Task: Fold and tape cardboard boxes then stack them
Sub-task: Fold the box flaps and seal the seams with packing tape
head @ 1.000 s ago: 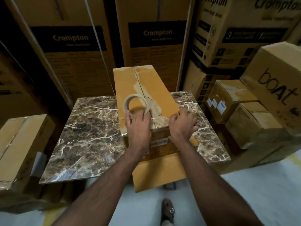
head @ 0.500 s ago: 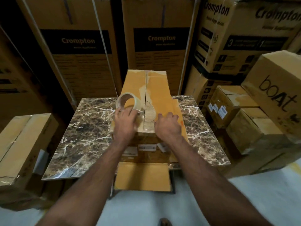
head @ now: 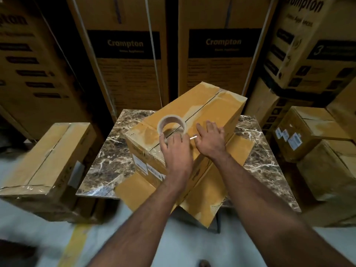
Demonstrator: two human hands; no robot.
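A long cardboard box (head: 204, 108) lies slantwise on the marble table (head: 111, 153), its top flaps closed along a centre seam. Bottom flaps hang loose at its near end. My left hand (head: 176, 149) grips a roll of clear tape (head: 171, 125) standing on edge over the seam near the box's near end. My right hand (head: 211, 139) lies on the top just right of the seam, fingers spread flat. A small pale strip shows between the two hands.
A taped cardboard box (head: 44, 160) sits on the floor to the left. Several smaller boxes (head: 316, 135) are piled on the right. Tall Crompton cartons (head: 125, 54) wall off the back. Grey floor with a yellow line (head: 75, 245) lies in front.
The box has turned on the table so its far end points right. My left hand with the tape roll shifted toward the seam, and my right hand stayed flat on top.
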